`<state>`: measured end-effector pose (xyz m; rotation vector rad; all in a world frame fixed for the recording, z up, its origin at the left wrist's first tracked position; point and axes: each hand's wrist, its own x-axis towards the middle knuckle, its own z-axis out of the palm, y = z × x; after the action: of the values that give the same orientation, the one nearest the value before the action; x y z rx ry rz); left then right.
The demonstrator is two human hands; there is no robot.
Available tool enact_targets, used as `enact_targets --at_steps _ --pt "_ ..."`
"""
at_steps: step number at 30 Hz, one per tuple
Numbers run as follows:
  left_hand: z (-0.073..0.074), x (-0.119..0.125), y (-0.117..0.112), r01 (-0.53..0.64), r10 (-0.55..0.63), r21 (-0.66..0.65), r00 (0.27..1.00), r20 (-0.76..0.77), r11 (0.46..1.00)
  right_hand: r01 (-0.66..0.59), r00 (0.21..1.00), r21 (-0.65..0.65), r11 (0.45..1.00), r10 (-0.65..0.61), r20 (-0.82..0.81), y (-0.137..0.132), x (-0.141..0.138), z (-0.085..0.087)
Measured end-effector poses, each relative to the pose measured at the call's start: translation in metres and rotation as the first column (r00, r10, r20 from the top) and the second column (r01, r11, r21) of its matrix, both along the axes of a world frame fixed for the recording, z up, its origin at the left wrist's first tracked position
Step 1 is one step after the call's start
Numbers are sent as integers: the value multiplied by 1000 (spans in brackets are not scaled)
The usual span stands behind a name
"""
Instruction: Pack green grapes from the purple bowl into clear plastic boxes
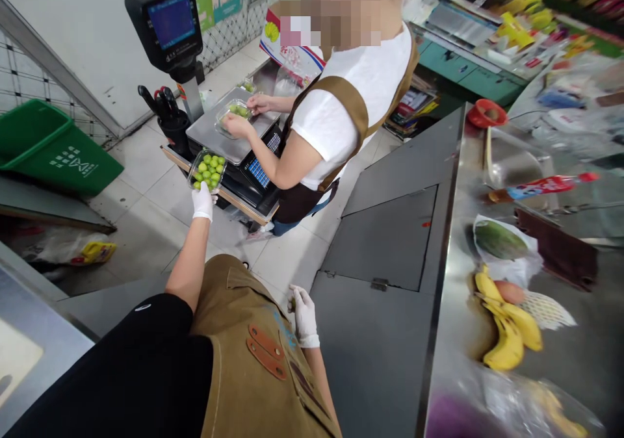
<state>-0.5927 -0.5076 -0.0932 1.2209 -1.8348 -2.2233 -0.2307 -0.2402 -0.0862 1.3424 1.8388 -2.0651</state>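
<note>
My left hand, in a white glove, reaches forward and grips a clear plastic tub of small green fruits at the edge of a weighing counter. My right hand, also gloved, hangs low beside my brown apron with its fingers curled; something small and greenish may sit between them, too small to name. A co-worker in a white shirt and brown apron stands at the scale with both hands on another clear tub of green fruits.
The scale's display screen stands on a post. A black holder with scissors sits beside it. A green bin is at the left. On the steel counter at the right lie bananas and a wrapped papaya.
</note>
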Motion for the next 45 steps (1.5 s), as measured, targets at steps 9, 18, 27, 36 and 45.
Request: enact_targets --at_steps 9,18,27,36,45 --pt "1 -26 -4 22 -22 13 999 -45 1000 -19 1000 -2 1000 19 7 -1 -1 0" --pt "16 -52 5 18 -12 96 998 -59 995 23 999 -8 1000 -23 28 -2 -1 0" --pt "34 -42 20 -43 50 168 998 -39 985 27 998 -27 999 -26 51 -5 -1 -2" --pt "44 -56 21 -84 90 115 995 -46 990 -53 997 -37 998 55 62 -1 -5 6" --pt "32 -40 18 -42 46 86 998 -41 995 -105 992 -26 994 106 75 2 -1 2"
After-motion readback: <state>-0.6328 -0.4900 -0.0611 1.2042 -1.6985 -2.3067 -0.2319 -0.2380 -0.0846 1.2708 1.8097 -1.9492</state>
